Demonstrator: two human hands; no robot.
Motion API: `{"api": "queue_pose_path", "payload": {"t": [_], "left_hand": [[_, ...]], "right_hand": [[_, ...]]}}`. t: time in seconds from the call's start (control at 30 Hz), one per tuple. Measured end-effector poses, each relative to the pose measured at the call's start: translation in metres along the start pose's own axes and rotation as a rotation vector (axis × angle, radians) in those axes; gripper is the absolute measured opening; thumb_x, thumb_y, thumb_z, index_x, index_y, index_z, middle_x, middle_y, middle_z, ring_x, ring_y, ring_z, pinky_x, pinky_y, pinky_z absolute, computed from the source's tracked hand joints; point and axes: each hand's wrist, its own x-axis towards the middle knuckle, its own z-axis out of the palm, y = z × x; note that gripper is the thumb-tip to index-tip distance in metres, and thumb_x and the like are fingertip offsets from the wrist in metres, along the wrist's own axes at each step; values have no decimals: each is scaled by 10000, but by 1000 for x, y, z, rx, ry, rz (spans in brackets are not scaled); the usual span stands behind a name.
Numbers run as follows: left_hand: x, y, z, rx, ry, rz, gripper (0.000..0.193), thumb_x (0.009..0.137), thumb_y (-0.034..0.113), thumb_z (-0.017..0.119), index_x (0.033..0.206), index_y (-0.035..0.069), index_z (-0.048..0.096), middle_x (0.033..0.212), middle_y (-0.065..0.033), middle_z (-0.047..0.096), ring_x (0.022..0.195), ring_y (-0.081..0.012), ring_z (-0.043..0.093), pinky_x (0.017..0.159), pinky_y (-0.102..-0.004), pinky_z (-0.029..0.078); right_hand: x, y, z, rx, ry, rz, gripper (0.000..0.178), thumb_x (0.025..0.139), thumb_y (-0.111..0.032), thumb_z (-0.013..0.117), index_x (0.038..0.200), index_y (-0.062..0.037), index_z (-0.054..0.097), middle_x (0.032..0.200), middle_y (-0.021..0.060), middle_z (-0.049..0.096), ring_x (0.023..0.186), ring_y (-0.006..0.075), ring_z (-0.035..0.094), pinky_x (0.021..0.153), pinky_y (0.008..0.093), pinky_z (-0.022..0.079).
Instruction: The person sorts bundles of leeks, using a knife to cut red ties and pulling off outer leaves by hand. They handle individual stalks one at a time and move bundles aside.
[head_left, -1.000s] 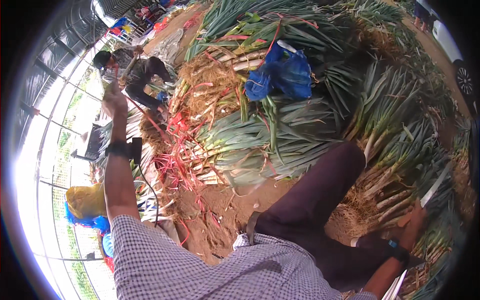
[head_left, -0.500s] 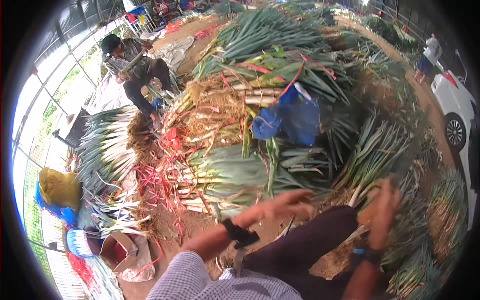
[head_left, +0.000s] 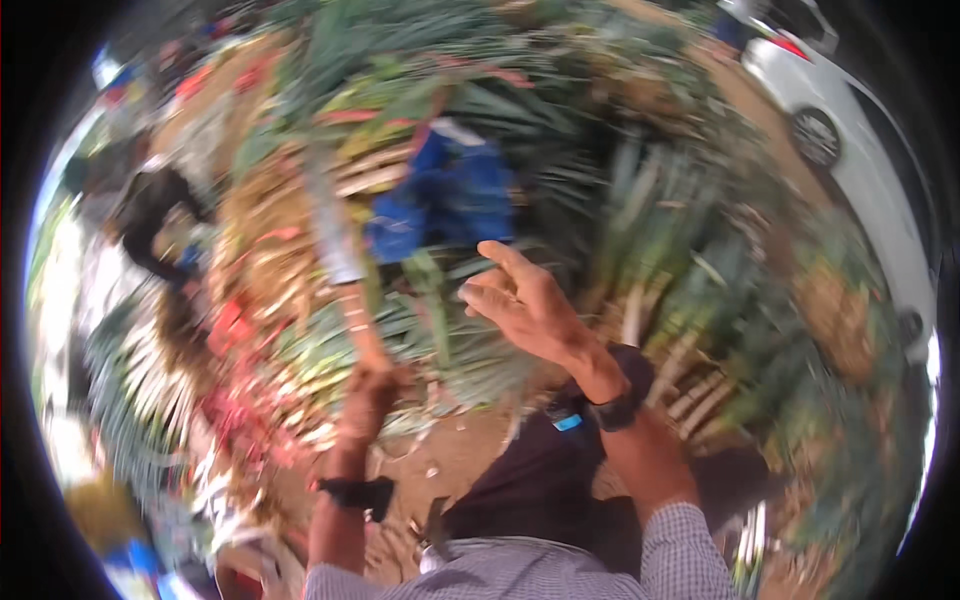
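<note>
My left hand (head_left: 370, 400) is wrapped round the handle of a long knife (head_left: 335, 230). Its wide, pale blade points away from me, over the heap of leeks, and its handle looks wooden. To the right, my right hand (head_left: 525, 305) is raised with its fingers apart and nothing in them. Just beyond that hand a crumpled blue plastic bag (head_left: 455, 195) lies on the leeks. Beneath the knife and the hands spreads a bunch of green leeks (head_left: 470, 350) on the near side of the heap. Motion blurs much of the picture.
Red ties (head_left: 250, 415) lie scattered at the left beside more leeks (head_left: 150, 400). A co-worker (head_left: 155, 215) in dark trousers is at the far left. Leek bundles (head_left: 730, 330) cover the right side, with a white car (head_left: 860, 150) beyond. An open cardboard box (head_left: 245, 575) stands at lower left.
The knife is now in my left hand, which was empty with fingers spread. My right hand has come up and leftward over the leeks. The whole view has swung right.
</note>
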Motion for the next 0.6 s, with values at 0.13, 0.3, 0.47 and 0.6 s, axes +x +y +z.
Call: {"api": "queue_pose_path", "payload": {"t": [0.13,0.3,0.47,0.6], "left_hand": [[58,-26,-75,-146,18,-81,212,923,275,630,978,93,536,807,-71,623,669,-198,621,591,-328,525],[85,-71,-141,87,257,-366,195,965,266,556,980,75,523,737,-50,589,592,-198,606,483,-314,488],[89,-75,-133,135,362,-389,206,956,307,587,976,116,513,743,-26,550,616,-179,560,483,-306,426],[105,-77,-168,206,426,-391,198,963,269,571,977,82,509,744,-42,562,580,-199,567,462,-336,435]], "right_hand": [[-72,36,-109,15,367,170,497,921,-165,621,1303,100,447,957,161,680,840,203,688,720,305,571],[-237,27,-239,-117,1131,282,275,939,-182,608,1122,24,597,841,120,689,651,148,654,613,282,553],[-345,-3,-268,-129,1491,167,241,953,-186,591,1079,18,604,818,107,681,617,143,621,597,272,527],[-362,6,-255,-96,1623,172,225,950,-166,585,1075,20,606,806,115,676,607,159,615,576,270,511]]}}
